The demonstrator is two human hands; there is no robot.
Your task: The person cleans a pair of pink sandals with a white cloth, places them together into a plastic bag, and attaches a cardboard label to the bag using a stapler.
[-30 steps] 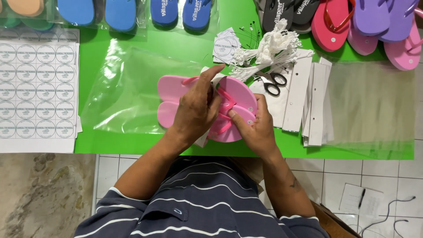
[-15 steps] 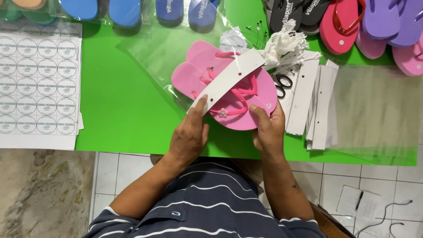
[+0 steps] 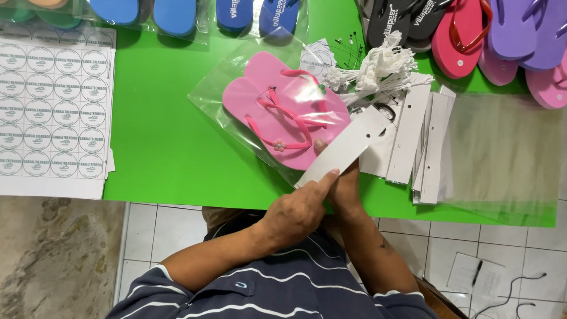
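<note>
Covering most of the frame, the green tabletop (image 3: 171, 159) carries a sheet of round stickers (image 3: 53, 106) at the left and a clear bag (image 3: 260, 106) at centre, holding a pair of pink flip-flops (image 3: 283, 112). Right of them lie white card strips (image 3: 419, 136) and a bundle of white string ties (image 3: 378, 65). Just below the bag, the left hand (image 3: 298, 212) and right hand (image 3: 342, 186) both pinch one white card strip (image 3: 348, 147) against the bag's open end.

A sandal-packing workshop: rows of flip-flops (image 3: 466, 35), label sheets (image 3: 53, 106), plastic bags (image 3: 502, 153).
</note>
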